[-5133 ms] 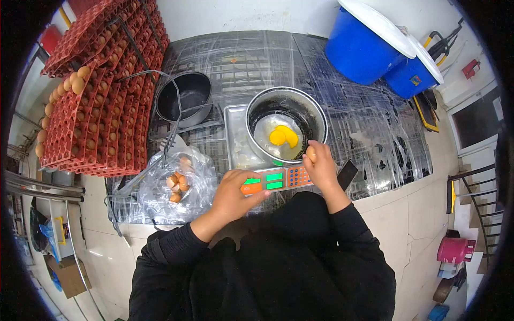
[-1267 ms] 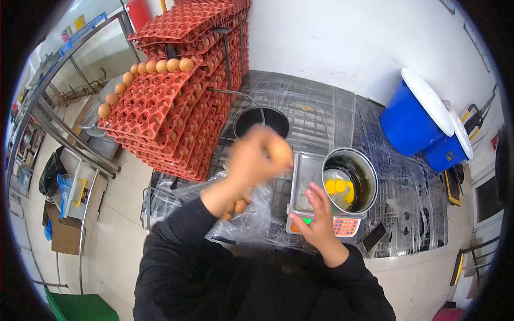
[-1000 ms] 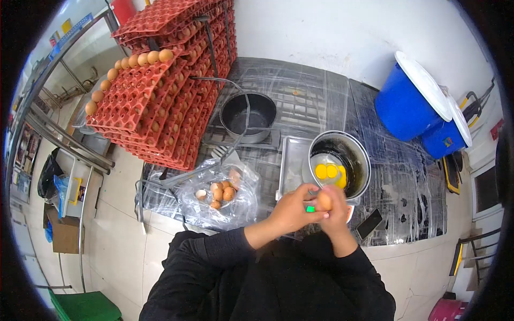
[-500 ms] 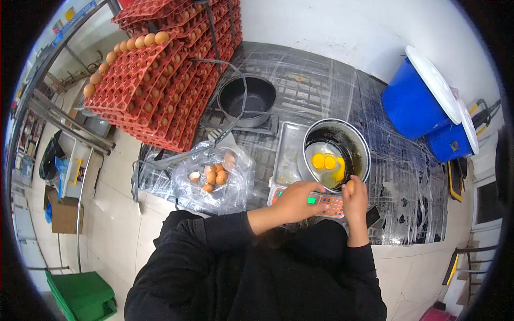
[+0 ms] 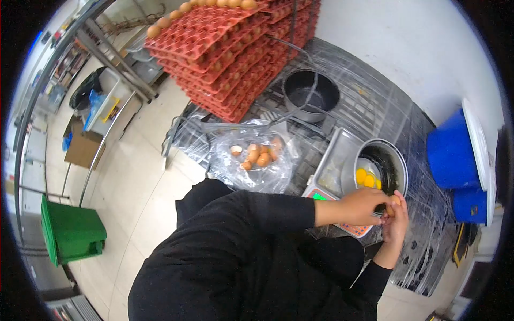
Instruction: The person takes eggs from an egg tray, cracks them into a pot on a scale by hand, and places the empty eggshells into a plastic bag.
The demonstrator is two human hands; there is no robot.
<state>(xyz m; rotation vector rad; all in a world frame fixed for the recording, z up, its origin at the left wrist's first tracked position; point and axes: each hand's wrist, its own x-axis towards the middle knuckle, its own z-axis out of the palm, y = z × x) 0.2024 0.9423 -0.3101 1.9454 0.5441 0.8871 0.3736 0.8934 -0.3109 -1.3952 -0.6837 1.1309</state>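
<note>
A brown egg (image 5: 394, 206) is held in my right hand (image 5: 395, 224) at the near rim of a metal pot (image 5: 402, 160). My left hand (image 5: 361, 207) reaches across from the left, its fingertips against the right hand beside the egg; what those fingers grip is partly hidden. Several yellow yolks (image 5: 369, 181) lie in clear egg white inside the pot. Under the pot is a scale with a metal tray (image 5: 338, 155), a green display and an orange keypad. Cracked eggshells (image 5: 262, 156) rest on a clear plastic bag (image 5: 225, 171) to the left.
Tall stacks of red egg trays (image 5: 214, 69), with eggs along the top edge, stand at the back left. A dark empty pot (image 5: 310, 96) sits behind the scale. Blue buckets (image 5: 455, 155) with white lids are at the right, a green bin (image 5: 75, 230) at the lower left.
The view has swung, shifting the table contents rightward. After a hand carried an egg over from the left, my hands met, parted with the egg in my right hand, and are together again at the pot's rim.
</note>
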